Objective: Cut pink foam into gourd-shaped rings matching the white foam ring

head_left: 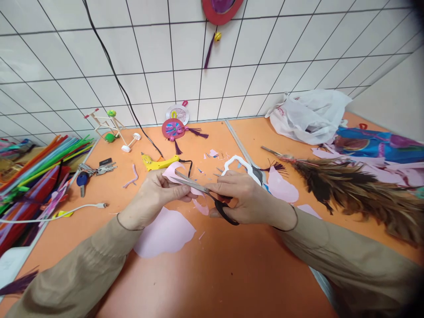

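Note:
My left hand point(150, 196) pinches a small piece of pink paper point(172, 170) between thumb and fingers. The fingers of my right hand point(247, 196) are wrapped round the black handles of a pair of scissors point(198, 186), whose blades point left and lie across the pink paper. A curled strip of pink paper hangs just below the blades. Under my left wrist, a larger pink paper shape point(165, 236) rests on the orange table point(198, 282). Behind my right hand lies a white scalloped frame point(237, 160), partly covered by that hand.
A yellow glue gun point(160, 163) lies behind my left hand, with keys point(97, 170) and a white cable point(82, 207) farther left. Colourful pipe cleaners point(43, 172) fill the left edge. Brown feathers point(351, 190), pink paper scraps point(281, 185) and a white plastic bag point(308, 115) occupy the right.

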### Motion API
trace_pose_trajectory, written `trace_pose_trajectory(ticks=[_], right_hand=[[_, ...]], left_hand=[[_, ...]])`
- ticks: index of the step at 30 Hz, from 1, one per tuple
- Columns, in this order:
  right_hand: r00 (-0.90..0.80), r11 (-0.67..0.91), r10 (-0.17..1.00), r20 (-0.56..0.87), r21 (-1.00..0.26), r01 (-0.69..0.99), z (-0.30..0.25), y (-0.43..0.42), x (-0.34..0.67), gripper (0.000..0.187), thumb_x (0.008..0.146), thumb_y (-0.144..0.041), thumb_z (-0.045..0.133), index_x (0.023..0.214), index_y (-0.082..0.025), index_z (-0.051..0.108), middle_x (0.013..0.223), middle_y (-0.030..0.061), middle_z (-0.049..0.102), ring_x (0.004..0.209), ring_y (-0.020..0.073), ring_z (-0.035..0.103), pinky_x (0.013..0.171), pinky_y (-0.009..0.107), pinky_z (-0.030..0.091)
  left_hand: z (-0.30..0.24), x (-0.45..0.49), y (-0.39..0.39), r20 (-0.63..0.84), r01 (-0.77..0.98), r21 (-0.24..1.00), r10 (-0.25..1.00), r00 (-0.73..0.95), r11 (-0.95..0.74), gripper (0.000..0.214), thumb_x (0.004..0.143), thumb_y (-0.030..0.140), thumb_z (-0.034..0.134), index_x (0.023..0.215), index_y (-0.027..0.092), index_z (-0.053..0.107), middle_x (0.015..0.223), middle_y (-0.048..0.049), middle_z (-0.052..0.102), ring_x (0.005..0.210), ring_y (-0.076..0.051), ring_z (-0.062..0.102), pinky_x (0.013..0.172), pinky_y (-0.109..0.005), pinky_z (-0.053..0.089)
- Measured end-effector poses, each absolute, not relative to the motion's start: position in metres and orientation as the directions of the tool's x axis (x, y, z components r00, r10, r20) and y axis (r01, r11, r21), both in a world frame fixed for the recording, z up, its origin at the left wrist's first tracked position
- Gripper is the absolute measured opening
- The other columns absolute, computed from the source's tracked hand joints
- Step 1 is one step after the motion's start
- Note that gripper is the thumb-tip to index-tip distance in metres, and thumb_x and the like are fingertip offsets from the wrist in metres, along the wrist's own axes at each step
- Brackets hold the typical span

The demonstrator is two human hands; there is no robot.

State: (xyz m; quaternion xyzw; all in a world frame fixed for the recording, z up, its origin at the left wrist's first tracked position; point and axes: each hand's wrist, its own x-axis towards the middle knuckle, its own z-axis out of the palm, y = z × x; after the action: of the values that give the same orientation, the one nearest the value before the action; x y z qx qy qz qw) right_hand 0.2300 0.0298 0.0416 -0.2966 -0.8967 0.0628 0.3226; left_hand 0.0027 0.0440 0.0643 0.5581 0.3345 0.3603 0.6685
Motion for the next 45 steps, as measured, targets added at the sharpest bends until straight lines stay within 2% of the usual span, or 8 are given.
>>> trace_pose_trajectory(ticks=[14, 18, 24, 30, 39, 45], right_hand=[[-0.618, 0.836, 0.544, 0.567, -0.31, 0.452, 0.0439, 0.0296, 0.2295, 0.017, 0.084, -0.027, 0.064, 0.07, -0.018, 0.058, 0.055, -0.0059, 0.037, 0.052, 0.0095, 0.035, 0.053, 0.026, 0.023], [-0.622, 0.83, 0.554, 0.554, -0.318, 0.458, 0.043, 0.0295, 0.2301, 0.021, 0.085, -0.027, 0.063, 0.068, -0.018, 0.056, 0.055, -0.0056, 0.039, 0.053, 0.0094, 0.036, 0.054, 0.025, 0.026], [-0.659, 0.829, 0.558, 0.505, -0.309, 0.466, 0.0432, 0.0295, 0.2331, 0.027, 0.088, -0.038, 0.062, 0.072, -0.017, 0.06, 0.058, -0.0034, 0.043, 0.055, 0.0108, 0.037, 0.055, 0.025, 0.028], [-0.651, 0.833, 0.553, 0.52, -0.329, 0.446, 0.0447, 0.0295, 0.2322, 0.025, 0.088, -0.037, 0.063, 0.074, -0.017, 0.061, 0.058, -0.0034, 0.045, 0.055, 0.0106, 0.04, 0.055, 0.024, 0.03], [-0.643, 0.843, 0.534, 0.549, -0.282, 0.459, 0.043, 0.03, 0.2318, 0.029, 0.088, -0.039, 0.062, 0.07, -0.017, 0.058, 0.055, -0.0035, 0.043, 0.054, 0.0109, 0.037, 0.054, 0.025, 0.026], [-0.658, 0.833, 0.553, 0.511, -0.302, 0.464, 0.0428, 0.0296, 0.2324, 0.027, 0.089, -0.04, 0.06, 0.077, -0.016, 0.064, 0.057, -0.0027, 0.046, 0.054, 0.0112, 0.038, 0.057, 0.026, 0.029]], left_hand=[[0.0635, 0.0019, 0.0445, -0.046, -0.121, 0.984, 0.844, 0.534, 0.13, 0.007, 0.078, 0.018, 0.076, 0.085, 0.019, 0.078, 0.08, -0.0013, 0.078, 0.071, -0.01, 0.07, 0.07, -0.018, 0.058], [0.0635, 0.002, 0.0445, -0.052, -0.12, 0.984, 0.85, 0.525, 0.135, 0.008, 0.077, 0.018, 0.076, 0.085, 0.019, 0.078, 0.079, -0.0015, 0.078, 0.072, -0.011, 0.071, 0.07, -0.019, 0.059], [0.0645, 0.0008, 0.0442, -0.083, -0.099, 0.983, 0.86, 0.503, 0.152, 0.011, 0.077, 0.021, 0.076, 0.086, 0.015, 0.077, 0.082, -0.007, 0.078, 0.076, -0.016, 0.073, 0.069, -0.022, 0.059], [0.0623, 0.0008, 0.0429, -0.098, -0.103, 0.981, 0.877, 0.47, 0.164, 0.011, 0.076, 0.023, 0.077, 0.084, 0.015, 0.078, 0.081, -0.0072, 0.078, 0.075, -0.017, 0.073, 0.069, -0.025, 0.059], [0.0634, 0.0033, 0.0425, -0.09, -0.104, 0.982, 0.874, 0.477, 0.157, 0.01, 0.075, 0.023, 0.077, 0.081, 0.014, 0.078, 0.081, -0.0084, 0.078, 0.074, -0.019, 0.073, 0.07, -0.027, 0.06], [0.063, 0.0031, 0.0427, -0.101, -0.109, 0.979, 0.872, 0.479, 0.173, 0.011, 0.075, 0.023, 0.077, 0.082, 0.015, 0.079, 0.079, -0.0073, 0.078, 0.075, -0.018, 0.073, 0.068, -0.025, 0.06]])
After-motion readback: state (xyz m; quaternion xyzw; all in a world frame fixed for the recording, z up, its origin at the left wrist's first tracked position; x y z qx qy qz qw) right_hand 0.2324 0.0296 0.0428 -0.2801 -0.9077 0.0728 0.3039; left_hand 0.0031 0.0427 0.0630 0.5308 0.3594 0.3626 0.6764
